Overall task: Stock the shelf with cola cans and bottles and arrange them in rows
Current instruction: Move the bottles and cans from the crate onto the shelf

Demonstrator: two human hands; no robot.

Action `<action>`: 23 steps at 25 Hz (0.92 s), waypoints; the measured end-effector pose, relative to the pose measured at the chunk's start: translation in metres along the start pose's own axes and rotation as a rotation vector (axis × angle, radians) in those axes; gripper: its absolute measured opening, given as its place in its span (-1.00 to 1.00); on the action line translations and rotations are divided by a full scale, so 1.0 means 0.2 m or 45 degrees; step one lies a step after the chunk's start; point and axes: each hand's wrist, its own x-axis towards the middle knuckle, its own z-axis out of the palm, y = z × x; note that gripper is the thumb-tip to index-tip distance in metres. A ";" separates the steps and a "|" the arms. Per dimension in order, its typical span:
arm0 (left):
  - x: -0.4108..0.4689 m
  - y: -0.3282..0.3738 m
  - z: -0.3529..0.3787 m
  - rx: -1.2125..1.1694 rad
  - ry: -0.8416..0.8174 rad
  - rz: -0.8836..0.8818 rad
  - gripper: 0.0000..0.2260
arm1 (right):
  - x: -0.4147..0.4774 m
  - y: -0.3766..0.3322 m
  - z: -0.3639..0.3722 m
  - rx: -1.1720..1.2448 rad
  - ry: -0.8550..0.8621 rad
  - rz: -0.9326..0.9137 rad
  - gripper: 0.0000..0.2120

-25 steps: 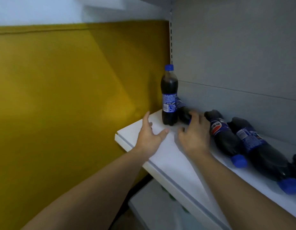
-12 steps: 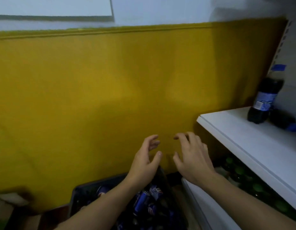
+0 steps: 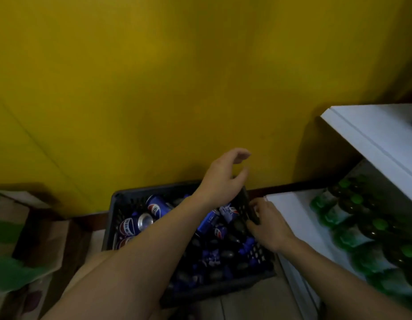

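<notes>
Fetching more cola cans [image 3: 140,224] from the crate [image 3: 131,200]
Left hand [image 3: 223,179] hovers released; right hand [image 3: 267,225] curls at its right edge, grasp unclear.

Bare throughout. Uncovered at the left hand [image 3: 223,179] and back along the left forearm [image 3: 154,245] as far as the bottom edge of the view. Same at the right hand [image 3: 267,225], with the right forearm [image 3: 334,280] uncovered from wrist to lower right corner. Smooth in outline, widened near the lens by the wide angle. Blurred at the fingers, too soft for nails or finer marks.
</notes>
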 end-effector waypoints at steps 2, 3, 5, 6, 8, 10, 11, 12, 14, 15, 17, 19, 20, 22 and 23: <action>0.04 -0.07 0.03 0.141 -0.088 -0.004 -0.63 | 0.06 0.06 0.15 -0.086 -0.107 -0.026 -0.55; 0.06 -0.11 0.04 0.219 -0.144 -0.007 -0.62 | 0.09 0.10 0.22 -0.164 -0.155 -0.034 -0.50; 0.08 -0.18 0.05 0.316 -0.218 0.001 -0.61 | 0.13 0.15 0.34 -0.333 -0.268 0.020 -0.40; 0.10 -0.20 0.05 0.317 -0.232 0.004 -0.61 | 0.15 0.15 0.39 -0.384 -0.308 0.092 -0.37; 0.11 -0.23 0.05 0.296 -0.229 0.004 -0.64 | 0.21 0.14 0.48 -0.488 -0.322 0.249 -0.29; 0.10 -0.27 0.06 0.284 -0.249 -0.029 -0.65 | 0.28 0.11 0.54 -0.564 -0.330 0.340 -0.16; 0.09 -0.29 0.06 0.289 -0.272 -0.056 -0.65 | 0.32 0.10 0.57 -0.578 -0.367 0.360 -0.11; 0.08 -0.32 0.06 0.302 -0.294 -0.080 -0.64 | 0.35 0.10 0.60 -0.582 -0.391 0.358 -0.09; 0.05 -0.36 0.05 0.344 -0.337 -0.114 -0.63 | 0.37 0.12 0.63 -0.631 -0.373 0.293 -0.14; 0.04 -0.38 0.04 0.364 -0.350 -0.127 -0.63 | 0.36 0.13 0.64 -0.687 -0.353 0.256 -0.18; 0.01 -0.43 0.03 0.373 -0.356 -0.164 -0.65 | 0.33 0.16 0.68 -0.795 -0.309 0.173 -0.23; -0.01 -0.46 0.02 0.363 -0.358 -0.196 -0.66 | 0.30 0.19 0.71 -0.888 -0.285 0.100 -0.26; -0.01 -0.46 0.02 0.367 -0.361 -0.204 -0.67 | 0.30 0.20 0.70 -0.908 -0.281 0.087 -0.26; -0.02 -0.47 0.01 0.380 -0.374 -0.206 -0.67 | 0.31 0.21 0.67 -0.918 -0.262 0.058 -0.21; -0.02 -0.48 0.01 0.374 -0.373 -0.206 -0.67 | 0.30 0.20 0.65 -0.903 -0.270 0.036 -0.18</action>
